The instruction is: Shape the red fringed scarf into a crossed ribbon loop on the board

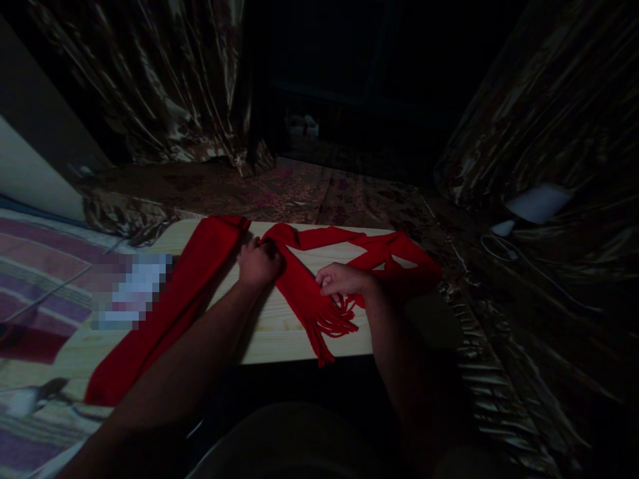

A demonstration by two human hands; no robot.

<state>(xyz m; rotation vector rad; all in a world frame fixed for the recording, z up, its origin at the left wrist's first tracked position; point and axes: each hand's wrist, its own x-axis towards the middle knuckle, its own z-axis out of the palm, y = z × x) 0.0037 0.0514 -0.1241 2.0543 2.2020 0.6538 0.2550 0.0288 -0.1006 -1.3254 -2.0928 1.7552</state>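
A red scarf with a fringed end lies across a pale wooden board. Its near part runs diagonally toward me, while the rest loops loosely to the right. My left hand is at the scarf's upper left edge, fingers curled on the fabric and partly hidden. On the other edge, just above the fringe, my right hand is closed with bent fingers on the cloth. Left of my left hand, a long folded red cloth slants along the board.
A striped bedspread is on the left, with a blurred-out patch beside the folded cloth. Patterned fabric covers the surface behind the board. Curtains hang behind. A white object with a cable lies at the right.
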